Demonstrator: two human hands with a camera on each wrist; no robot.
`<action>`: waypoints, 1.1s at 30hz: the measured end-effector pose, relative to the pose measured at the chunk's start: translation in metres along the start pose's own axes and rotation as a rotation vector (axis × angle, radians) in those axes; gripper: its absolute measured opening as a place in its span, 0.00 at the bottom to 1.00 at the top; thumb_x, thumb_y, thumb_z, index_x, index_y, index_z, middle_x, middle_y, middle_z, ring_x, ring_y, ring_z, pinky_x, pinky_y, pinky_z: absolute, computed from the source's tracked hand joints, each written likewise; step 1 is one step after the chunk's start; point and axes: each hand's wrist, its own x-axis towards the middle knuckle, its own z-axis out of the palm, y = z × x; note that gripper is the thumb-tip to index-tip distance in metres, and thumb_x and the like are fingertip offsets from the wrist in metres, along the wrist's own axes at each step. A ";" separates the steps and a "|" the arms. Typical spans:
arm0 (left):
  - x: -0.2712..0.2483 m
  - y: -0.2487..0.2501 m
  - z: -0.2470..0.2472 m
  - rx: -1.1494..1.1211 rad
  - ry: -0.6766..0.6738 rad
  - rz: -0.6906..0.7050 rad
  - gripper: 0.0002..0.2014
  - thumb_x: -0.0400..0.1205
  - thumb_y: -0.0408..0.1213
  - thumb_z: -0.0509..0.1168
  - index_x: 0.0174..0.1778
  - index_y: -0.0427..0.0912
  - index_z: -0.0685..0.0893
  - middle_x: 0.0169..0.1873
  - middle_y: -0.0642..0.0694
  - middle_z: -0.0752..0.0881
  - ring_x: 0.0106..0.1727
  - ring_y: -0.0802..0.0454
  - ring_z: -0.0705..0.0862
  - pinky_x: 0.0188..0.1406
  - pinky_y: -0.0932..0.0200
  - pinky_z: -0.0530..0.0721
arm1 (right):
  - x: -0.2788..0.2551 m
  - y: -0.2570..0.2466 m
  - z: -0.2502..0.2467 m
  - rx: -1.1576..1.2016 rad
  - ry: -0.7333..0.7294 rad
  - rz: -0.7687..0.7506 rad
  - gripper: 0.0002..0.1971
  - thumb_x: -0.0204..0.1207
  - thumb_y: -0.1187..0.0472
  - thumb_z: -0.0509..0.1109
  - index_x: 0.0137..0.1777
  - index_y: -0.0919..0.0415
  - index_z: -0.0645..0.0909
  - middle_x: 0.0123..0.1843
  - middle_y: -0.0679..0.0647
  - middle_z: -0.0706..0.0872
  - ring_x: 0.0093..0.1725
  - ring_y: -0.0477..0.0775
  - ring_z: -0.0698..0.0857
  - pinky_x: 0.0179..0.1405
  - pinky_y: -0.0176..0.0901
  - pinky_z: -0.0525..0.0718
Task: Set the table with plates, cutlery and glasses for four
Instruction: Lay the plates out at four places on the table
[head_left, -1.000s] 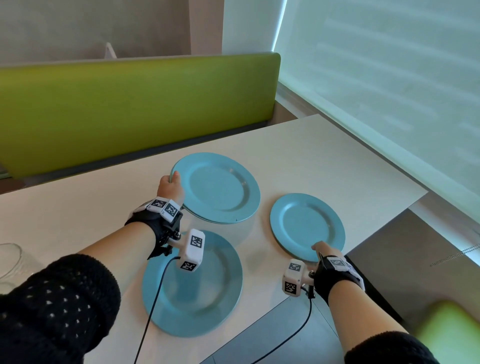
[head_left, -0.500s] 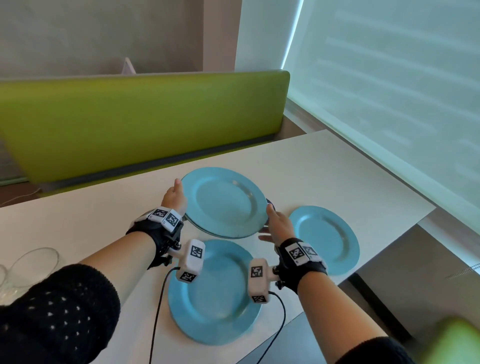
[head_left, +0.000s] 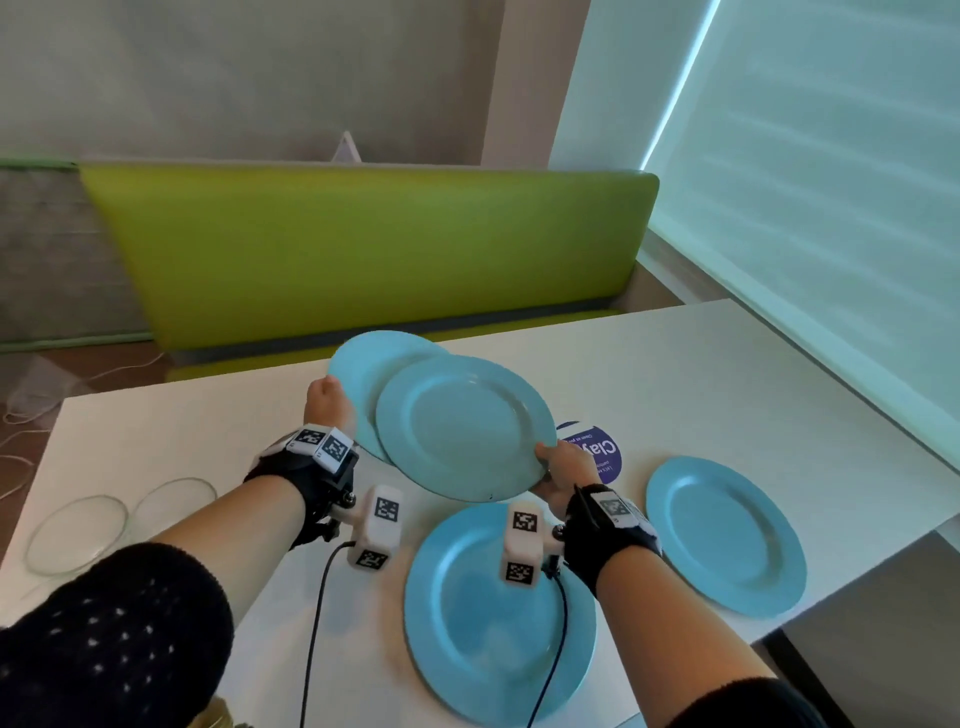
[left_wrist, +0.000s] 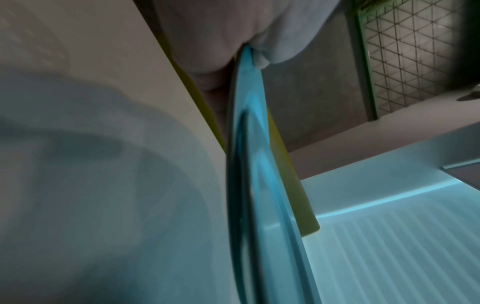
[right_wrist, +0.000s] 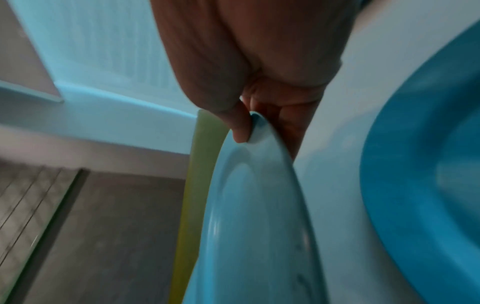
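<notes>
Two blue plates are lifted above the white table (head_left: 727, 374). My left hand (head_left: 326, 402) grips the left rim of the far plate (head_left: 363, 374), also seen edge-on as the plate rim (left_wrist: 249, 67) in the left wrist view. My right hand (head_left: 563, 465) pinches the right rim of the near lifted plate (head_left: 462, 426); its thumb lies on top of the plate (right_wrist: 252, 185) in the right wrist view. The two lifted plates overlap. Two more blue plates lie flat: one in front (head_left: 493, 639) and one at the right (head_left: 727, 535).
Two clear glass dishes (head_left: 78, 530) lie at the table's left edge. A purple printed mat (head_left: 605, 457) lies behind my right hand. A green bench back (head_left: 363, 249) runs behind the table, and a window blind (head_left: 805, 182) fills the right.
My right hand left the right plate, took the rim of the top stacked plate and lifted it. My left hand raised the lower plate. The two plates have slid apart.
</notes>
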 end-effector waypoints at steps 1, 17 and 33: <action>0.004 0.004 -0.006 0.001 0.053 0.004 0.22 0.87 0.38 0.44 0.72 0.29 0.70 0.71 0.30 0.75 0.69 0.33 0.75 0.65 0.49 0.73 | 0.004 -0.002 0.001 0.022 -0.002 0.014 0.12 0.83 0.73 0.56 0.61 0.67 0.76 0.50 0.62 0.81 0.38 0.58 0.81 0.40 0.57 0.83; 0.079 0.004 -0.058 -0.122 0.377 -0.081 0.22 0.89 0.41 0.44 0.74 0.31 0.66 0.70 0.30 0.75 0.68 0.34 0.76 0.63 0.49 0.73 | 0.075 0.009 0.054 -0.096 0.086 0.145 0.18 0.84 0.72 0.55 0.72 0.76 0.69 0.70 0.72 0.77 0.57 0.72 0.83 0.38 0.51 0.87; 0.113 0.004 -0.047 -0.333 0.312 -0.073 0.21 0.86 0.45 0.48 0.69 0.36 0.71 0.65 0.33 0.79 0.64 0.34 0.80 0.63 0.33 0.80 | 0.087 0.016 0.091 -0.062 -0.015 0.270 0.20 0.81 0.72 0.62 0.71 0.76 0.70 0.68 0.74 0.78 0.66 0.72 0.80 0.55 0.59 0.81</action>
